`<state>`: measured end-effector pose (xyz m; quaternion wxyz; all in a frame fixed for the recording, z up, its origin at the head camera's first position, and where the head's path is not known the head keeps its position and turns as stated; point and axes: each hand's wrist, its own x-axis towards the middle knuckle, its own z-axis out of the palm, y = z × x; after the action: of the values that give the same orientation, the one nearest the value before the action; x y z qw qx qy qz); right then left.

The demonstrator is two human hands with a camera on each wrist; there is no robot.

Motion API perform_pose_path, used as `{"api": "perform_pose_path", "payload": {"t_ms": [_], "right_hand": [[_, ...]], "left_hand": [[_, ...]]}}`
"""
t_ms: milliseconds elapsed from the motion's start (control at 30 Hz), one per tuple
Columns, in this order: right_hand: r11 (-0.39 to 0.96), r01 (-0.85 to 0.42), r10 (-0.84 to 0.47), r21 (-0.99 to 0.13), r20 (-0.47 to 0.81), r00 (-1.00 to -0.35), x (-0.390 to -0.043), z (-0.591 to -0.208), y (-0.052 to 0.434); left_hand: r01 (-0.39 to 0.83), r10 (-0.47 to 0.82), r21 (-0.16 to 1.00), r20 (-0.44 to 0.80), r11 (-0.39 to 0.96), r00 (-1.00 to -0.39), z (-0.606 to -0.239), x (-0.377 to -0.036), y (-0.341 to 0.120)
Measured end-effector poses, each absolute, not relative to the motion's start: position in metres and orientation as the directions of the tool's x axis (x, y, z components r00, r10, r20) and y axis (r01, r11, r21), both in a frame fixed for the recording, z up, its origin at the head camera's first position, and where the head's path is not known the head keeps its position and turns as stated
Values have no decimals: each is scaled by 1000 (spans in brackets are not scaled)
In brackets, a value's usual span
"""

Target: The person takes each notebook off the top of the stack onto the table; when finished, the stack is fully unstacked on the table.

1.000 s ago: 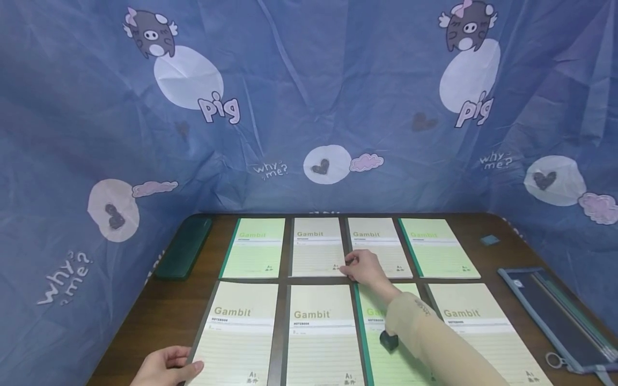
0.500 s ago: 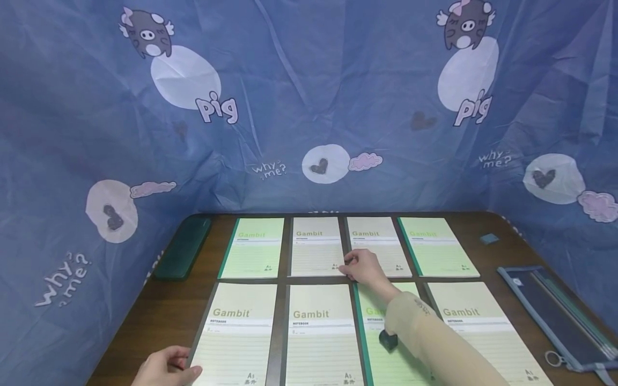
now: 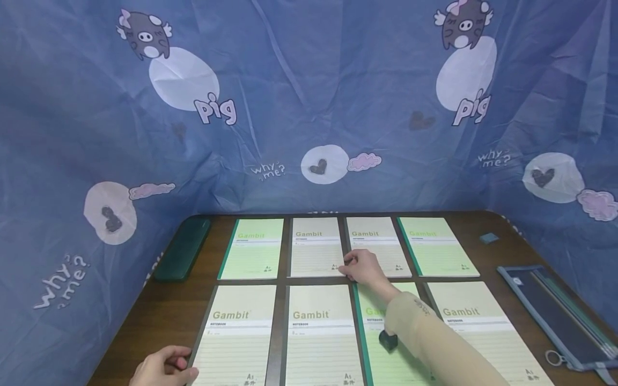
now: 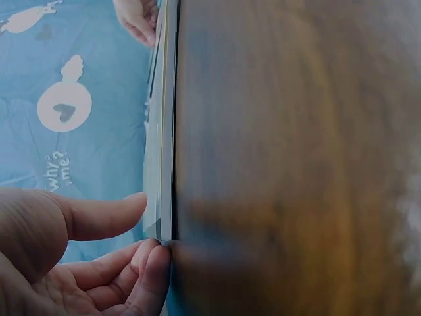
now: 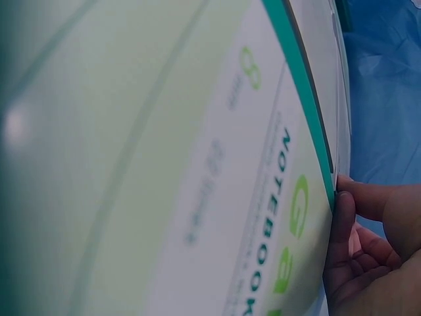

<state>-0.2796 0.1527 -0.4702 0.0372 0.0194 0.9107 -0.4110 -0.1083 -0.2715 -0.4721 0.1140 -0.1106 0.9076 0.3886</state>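
Smooth, faintly glossy paper notebooks (image 3: pixel 311 246) on a dark polished wood table (image 3: pixel 164 311), creased matt blue cloth backdrop (image 3: pixel 309 96)

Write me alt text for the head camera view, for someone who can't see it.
Eight Gambit notebooks lie in two rows of four on a dark wooden table backed by blue cartoon-pig cloth. The right hand touches the far row's middle notebooks; the left hand rests at the near-left notebook's edge.

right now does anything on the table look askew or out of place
Nothing stands out. The eight notebooks lie flat in two tidy rows on the table. The right hand touches a back-row notebook; the left hand grips the corner of the front-left notebook.
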Motion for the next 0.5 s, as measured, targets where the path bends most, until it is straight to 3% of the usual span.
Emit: {"api": "perform_pose_path", "payload": {"t_ms": [267,500], "right_hand": [[666,68,5,-743,-87,-996,-279,-469,152],[670,57,1,-740,-75,-997,-277,-468,151]], "left_hand": [[-261,-125,701,-239,664,-963,-460,-111,-266],[-149,-60,748,-144,647,-988,-435,-127,-247]]}}
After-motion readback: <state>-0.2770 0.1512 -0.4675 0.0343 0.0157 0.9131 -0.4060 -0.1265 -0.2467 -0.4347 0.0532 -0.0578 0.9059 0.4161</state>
